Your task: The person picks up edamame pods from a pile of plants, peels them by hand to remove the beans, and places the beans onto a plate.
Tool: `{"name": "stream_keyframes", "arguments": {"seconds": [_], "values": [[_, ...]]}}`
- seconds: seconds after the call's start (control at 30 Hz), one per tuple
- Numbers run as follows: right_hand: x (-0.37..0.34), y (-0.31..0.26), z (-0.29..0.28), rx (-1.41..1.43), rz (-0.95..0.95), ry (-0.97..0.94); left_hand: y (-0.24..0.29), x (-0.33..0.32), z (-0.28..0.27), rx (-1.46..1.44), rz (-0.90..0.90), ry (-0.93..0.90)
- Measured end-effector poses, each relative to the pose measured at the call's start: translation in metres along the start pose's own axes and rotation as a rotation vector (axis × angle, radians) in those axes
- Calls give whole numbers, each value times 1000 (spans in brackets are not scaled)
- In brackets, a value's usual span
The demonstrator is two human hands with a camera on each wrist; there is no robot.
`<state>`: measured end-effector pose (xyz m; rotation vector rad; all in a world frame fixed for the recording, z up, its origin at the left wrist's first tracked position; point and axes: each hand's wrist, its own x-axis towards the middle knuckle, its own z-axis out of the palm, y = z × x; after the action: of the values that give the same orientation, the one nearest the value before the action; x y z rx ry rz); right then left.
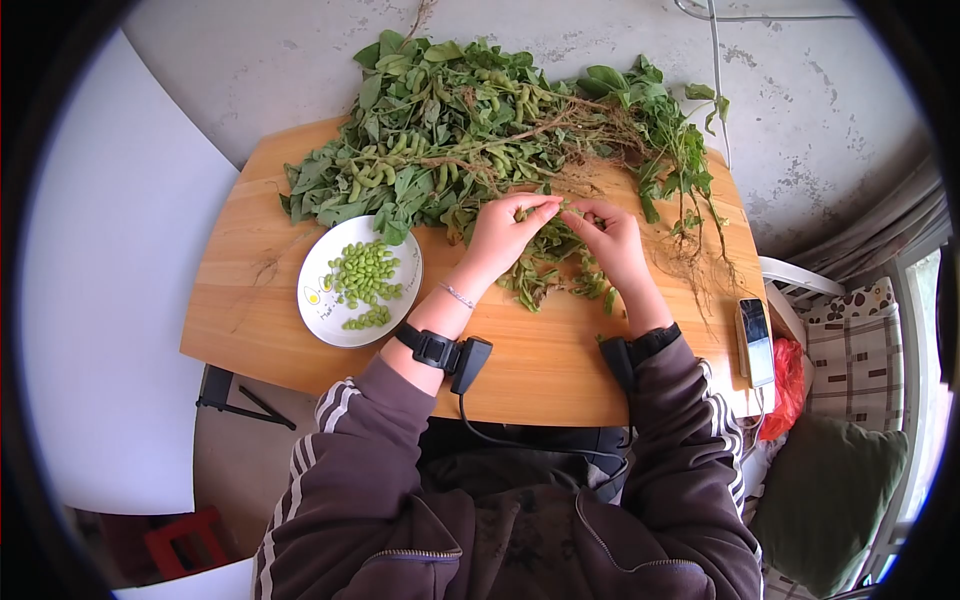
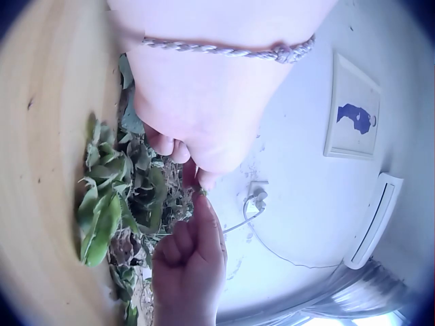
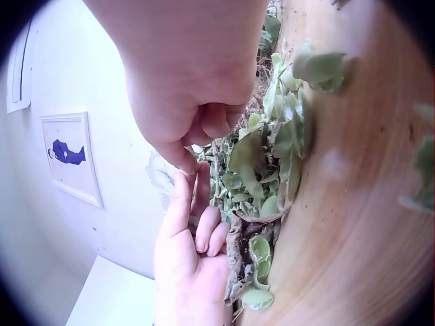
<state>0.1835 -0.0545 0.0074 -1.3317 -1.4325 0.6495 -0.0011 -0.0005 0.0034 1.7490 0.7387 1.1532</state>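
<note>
In front of the heap of plants, my left hand [image 1: 500,238] and right hand [image 1: 616,248] meet with fingertips together. Both pinch a small green soybean pod [image 2: 202,192], mostly hidden by the fingers. Beneath them lies a pile of green pods and shells [image 1: 538,268]; some split shells [image 3: 260,255] show in the right wrist view. Left of my left hand, a white plate [image 1: 316,260] with egg drawings carries shelled green soybeans [image 1: 365,272].
Uprooted soybean plants [image 1: 440,130] with leaves, pods and roots cover the far side of the wooden table [image 1: 240,260]. A phone [image 1: 756,335] with a cable lies at the right edge. Beyond it are a red plastic bag [image 1: 786,390] and a dark green cushion [image 1: 835,500].
</note>
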Motion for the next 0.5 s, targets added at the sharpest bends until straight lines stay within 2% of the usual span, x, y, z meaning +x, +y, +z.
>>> {"name": "stream_keyframes", "arguments": {"seconds": [0.17, 0.3, 0.5], "values": [[1, 3, 0, -24, -37, -25, 2, -2, 0, -42, -109, -23], [1, 4, 2, -43, -65, -39, 5, -3, 1, -234, -282, 19], [1, 1, 3, -26, -38, -46, 0, -3, 5, -351, -307, 59]]}}
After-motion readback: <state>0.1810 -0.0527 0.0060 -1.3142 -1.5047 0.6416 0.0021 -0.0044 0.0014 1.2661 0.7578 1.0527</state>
